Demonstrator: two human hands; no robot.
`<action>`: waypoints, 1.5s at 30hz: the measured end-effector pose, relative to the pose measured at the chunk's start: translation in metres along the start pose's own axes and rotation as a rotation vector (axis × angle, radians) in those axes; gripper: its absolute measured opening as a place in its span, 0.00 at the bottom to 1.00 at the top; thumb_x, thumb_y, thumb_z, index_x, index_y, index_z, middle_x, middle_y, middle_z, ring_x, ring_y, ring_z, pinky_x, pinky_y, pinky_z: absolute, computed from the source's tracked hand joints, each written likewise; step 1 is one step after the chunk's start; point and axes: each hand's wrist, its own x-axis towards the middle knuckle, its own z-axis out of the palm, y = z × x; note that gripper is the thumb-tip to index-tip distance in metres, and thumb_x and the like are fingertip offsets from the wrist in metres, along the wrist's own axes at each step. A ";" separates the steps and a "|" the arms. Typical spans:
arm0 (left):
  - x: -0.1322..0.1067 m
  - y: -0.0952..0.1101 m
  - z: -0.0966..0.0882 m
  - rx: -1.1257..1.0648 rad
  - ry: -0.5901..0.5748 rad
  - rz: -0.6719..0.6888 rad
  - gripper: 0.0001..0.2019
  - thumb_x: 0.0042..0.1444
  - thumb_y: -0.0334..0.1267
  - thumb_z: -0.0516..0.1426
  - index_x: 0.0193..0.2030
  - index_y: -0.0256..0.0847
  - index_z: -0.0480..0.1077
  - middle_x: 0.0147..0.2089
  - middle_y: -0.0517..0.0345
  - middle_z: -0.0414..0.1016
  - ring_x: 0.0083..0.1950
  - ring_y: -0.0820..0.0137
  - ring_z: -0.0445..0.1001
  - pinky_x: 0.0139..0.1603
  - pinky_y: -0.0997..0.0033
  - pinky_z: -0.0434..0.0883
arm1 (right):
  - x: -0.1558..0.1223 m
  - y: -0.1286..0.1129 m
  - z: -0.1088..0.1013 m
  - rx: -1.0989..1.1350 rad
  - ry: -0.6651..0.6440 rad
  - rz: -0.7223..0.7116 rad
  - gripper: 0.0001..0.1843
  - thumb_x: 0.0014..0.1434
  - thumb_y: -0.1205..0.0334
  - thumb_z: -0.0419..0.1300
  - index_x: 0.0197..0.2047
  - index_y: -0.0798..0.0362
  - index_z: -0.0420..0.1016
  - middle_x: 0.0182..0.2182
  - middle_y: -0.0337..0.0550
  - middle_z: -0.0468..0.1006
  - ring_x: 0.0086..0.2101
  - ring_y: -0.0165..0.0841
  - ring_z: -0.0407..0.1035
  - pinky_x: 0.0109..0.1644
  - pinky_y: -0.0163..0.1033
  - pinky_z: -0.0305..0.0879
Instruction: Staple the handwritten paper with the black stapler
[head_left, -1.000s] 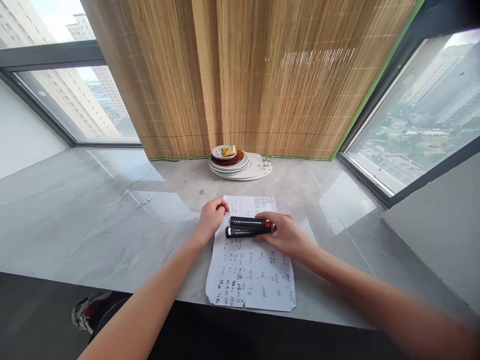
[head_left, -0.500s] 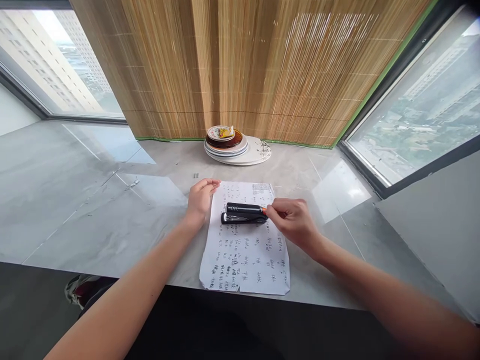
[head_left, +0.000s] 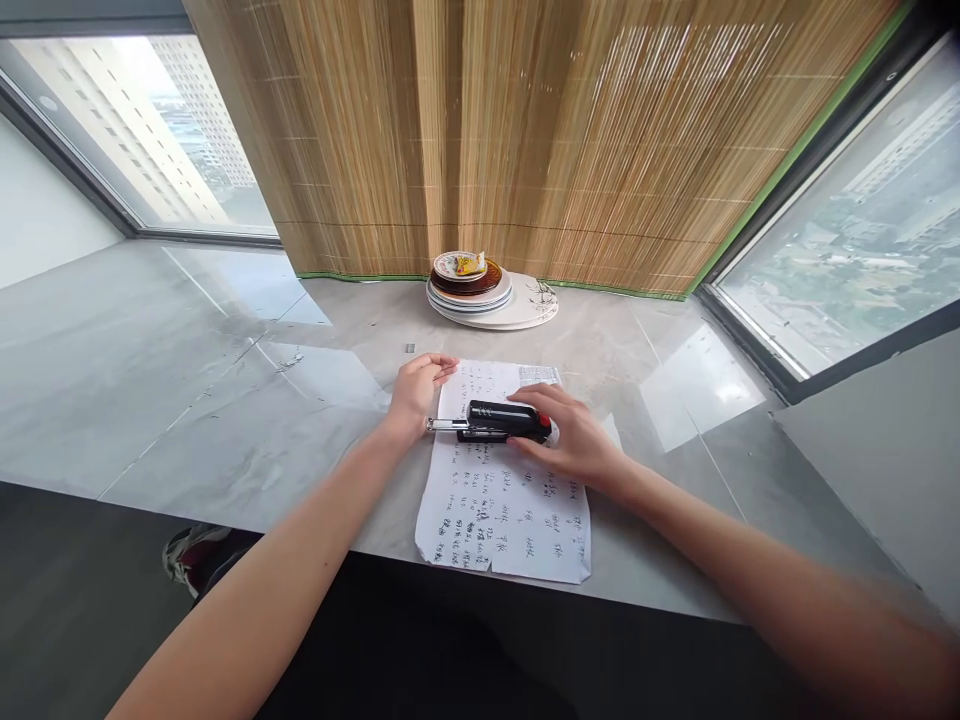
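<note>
A black stapler (head_left: 499, 415) lies across a handwritten sheet of paper (head_left: 502, 510) on the marble-patterned surface. My right hand (head_left: 577, 432) grips its right end, thumb below and fingers above, near a red part. A silver metal tray (head_left: 448, 425) sticks out of the stapler's left end, its tip close to my left wrist. My left hand (head_left: 417, 390) rests at the sheet's upper left edge, fingers stretched out to the right over the paper. Just beyond it lies a small grey strip that looks like staples (head_left: 410, 348).
Stacked plates (head_left: 480, 300) stand at the back, topped by a small yellow packet (head_left: 471, 265). Behind them hangs a bamboo blind (head_left: 487, 130), with windows on both sides. The surface's front edge runs just below the sheet. A shoe (head_left: 184, 560) shows on the floor at lower left.
My right hand has gone from pinching the stapler's right end to wrapping around it. The silver tray now juts out to the left. The whole view has shifted slightly.
</note>
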 end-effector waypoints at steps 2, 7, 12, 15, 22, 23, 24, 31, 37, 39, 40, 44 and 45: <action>-0.001 -0.001 0.000 0.048 0.011 0.011 0.12 0.56 0.24 0.55 0.32 0.38 0.80 0.46 0.48 0.85 0.53 0.64 0.82 0.64 0.61 0.75 | -0.003 0.001 0.004 0.001 -0.021 -0.030 0.14 0.64 0.61 0.69 0.53 0.47 0.79 0.50 0.46 0.83 0.47 0.40 0.78 0.51 0.47 0.77; -0.003 -0.003 0.000 0.101 -0.007 0.024 0.10 0.58 0.25 0.58 0.32 0.40 0.80 0.47 0.49 0.84 0.56 0.62 0.81 0.61 0.64 0.75 | -0.013 -0.007 0.003 0.013 0.115 -0.156 0.09 0.66 0.65 0.67 0.50 0.49 0.80 0.46 0.45 0.85 0.40 0.35 0.80 0.39 0.40 0.78; -0.013 0.006 0.005 0.003 0.114 0.132 0.12 0.71 0.36 0.55 0.37 0.40 0.78 0.52 0.47 0.81 0.61 0.59 0.79 0.63 0.61 0.75 | -0.016 -0.015 -0.010 -0.134 0.406 -0.294 0.18 0.64 0.71 0.66 0.56 0.45 0.80 0.49 0.46 0.86 0.45 0.40 0.82 0.38 0.43 0.80; -0.027 0.016 0.015 -0.232 -0.061 0.004 0.19 0.75 0.49 0.50 0.43 0.40 0.76 0.55 0.43 0.81 0.59 0.56 0.81 0.63 0.53 0.77 | -0.016 -0.012 -0.016 -0.261 0.492 -0.416 0.24 0.62 0.74 0.68 0.57 0.42 0.80 0.49 0.46 0.86 0.46 0.44 0.82 0.44 0.49 0.79; -0.047 0.015 0.026 -0.405 -0.324 -0.309 0.24 0.74 0.57 0.49 0.44 0.39 0.74 0.53 0.36 0.81 0.58 0.51 0.82 0.58 0.52 0.81 | -0.024 -0.002 -0.021 -0.470 0.348 -0.540 0.19 0.64 0.73 0.68 0.49 0.36 0.81 0.51 0.32 0.87 0.47 0.39 0.81 0.46 0.47 0.74; -0.048 0.013 0.026 -0.410 -0.322 -0.314 0.22 0.75 0.55 0.50 0.44 0.38 0.74 0.53 0.36 0.81 0.58 0.52 0.82 0.59 0.53 0.81 | -0.025 -0.002 -0.021 -0.488 0.306 -0.544 0.18 0.65 0.73 0.68 0.48 0.36 0.81 0.51 0.31 0.87 0.47 0.38 0.81 0.46 0.46 0.74; -0.047 0.013 0.026 -0.421 -0.317 -0.322 0.20 0.76 0.51 0.50 0.44 0.38 0.74 0.52 0.37 0.82 0.58 0.53 0.82 0.60 0.54 0.81 | -0.025 -0.003 -0.021 -0.507 0.273 -0.552 0.17 0.65 0.72 0.68 0.47 0.36 0.81 0.50 0.30 0.87 0.46 0.37 0.81 0.44 0.46 0.73; -0.047 0.020 0.028 -0.417 -0.085 -0.325 0.13 0.73 0.26 0.50 0.41 0.34 0.74 0.44 0.41 0.82 0.48 0.63 0.84 0.63 0.57 0.80 | -0.016 -0.021 -0.016 -0.338 0.578 -0.233 0.11 0.61 0.70 0.69 0.42 0.43 0.79 0.42 0.41 0.87 0.42 0.42 0.81 0.45 0.51 0.75; -0.048 0.035 0.019 -0.279 0.141 0.107 0.10 0.72 0.23 0.51 0.43 0.37 0.71 0.48 0.48 0.79 0.49 0.68 0.84 0.65 0.60 0.79 | -0.011 -0.024 -0.013 0.101 0.377 0.209 0.09 0.56 0.61 0.73 0.36 0.48 0.77 0.38 0.41 0.81 0.37 0.37 0.77 0.39 0.44 0.74; -0.053 0.039 0.019 -0.165 0.151 0.297 0.08 0.71 0.24 0.54 0.46 0.40 0.71 0.54 0.51 0.76 0.52 0.68 0.84 0.65 0.60 0.78 | -0.013 -0.021 -0.009 0.212 0.249 0.256 0.11 0.55 0.61 0.74 0.35 0.49 0.76 0.36 0.40 0.81 0.35 0.36 0.76 0.38 0.43 0.73; -0.056 0.039 0.019 -0.107 0.130 0.374 0.07 0.71 0.25 0.55 0.48 0.41 0.70 0.58 0.52 0.74 0.53 0.67 0.84 0.64 0.60 0.79 | -0.013 -0.020 -0.006 0.248 0.202 0.264 0.11 0.54 0.61 0.75 0.35 0.49 0.76 0.35 0.39 0.80 0.35 0.35 0.75 0.38 0.42 0.73; -0.069 0.034 0.025 0.059 -0.079 0.500 0.08 0.71 0.30 0.57 0.53 0.45 0.67 0.63 0.54 0.70 0.51 0.67 0.85 0.58 0.63 0.81 | -0.013 -0.012 0.003 0.222 0.104 0.210 0.14 0.53 0.61 0.76 0.35 0.48 0.75 0.34 0.38 0.80 0.34 0.35 0.74 0.36 0.42 0.73; -0.071 0.033 0.027 0.089 -0.142 0.501 0.08 0.71 0.31 0.57 0.53 0.46 0.67 0.64 0.54 0.69 0.50 0.67 0.85 0.56 0.63 0.82 | -0.013 -0.011 0.003 0.202 0.096 0.173 0.14 0.54 0.60 0.76 0.38 0.48 0.76 0.36 0.39 0.81 0.36 0.37 0.76 0.39 0.44 0.75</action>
